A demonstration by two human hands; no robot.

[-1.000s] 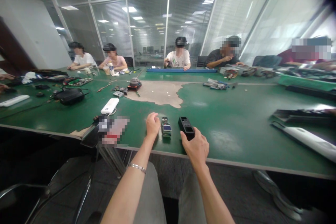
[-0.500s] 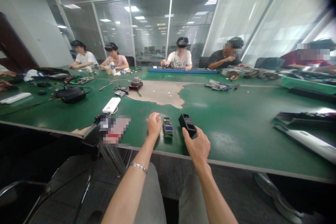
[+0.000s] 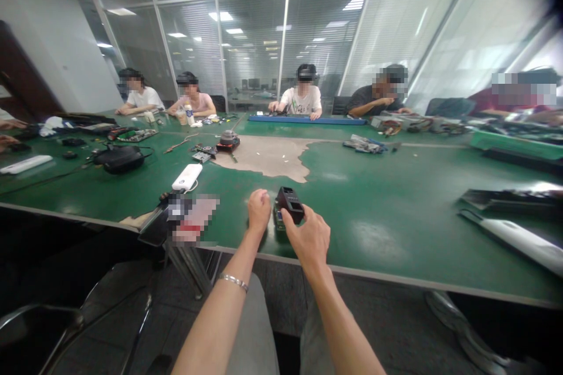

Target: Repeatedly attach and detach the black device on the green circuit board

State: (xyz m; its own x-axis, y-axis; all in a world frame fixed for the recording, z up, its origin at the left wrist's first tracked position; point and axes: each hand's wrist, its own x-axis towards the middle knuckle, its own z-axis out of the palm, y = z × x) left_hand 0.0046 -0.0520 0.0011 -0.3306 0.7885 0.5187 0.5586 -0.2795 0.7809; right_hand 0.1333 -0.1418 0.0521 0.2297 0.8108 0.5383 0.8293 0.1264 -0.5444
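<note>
My right hand (image 3: 309, 238) grips a small black box-shaped device (image 3: 289, 201) and holds it just above the green table (image 3: 378, 199), over a small circuit board with a blue part (image 3: 277, 220). Most of that board is hidden behind the black device and my hand. My left hand (image 3: 258, 210) rests as a loose fist on the table right beside the board, to its left. What its curled fingers hold, if anything, I cannot see.
A white power bank (image 3: 187, 177) and a blurred-out object (image 3: 193, 220) lie left of my hands. A black pouch (image 3: 118, 159) and tools lie further left. A white device (image 3: 519, 238) lies at right. Several people sit along the far side.
My right hand has lifted the black device off the table and carried it left, over the circuit board. My left hand has stayed in place.
</note>
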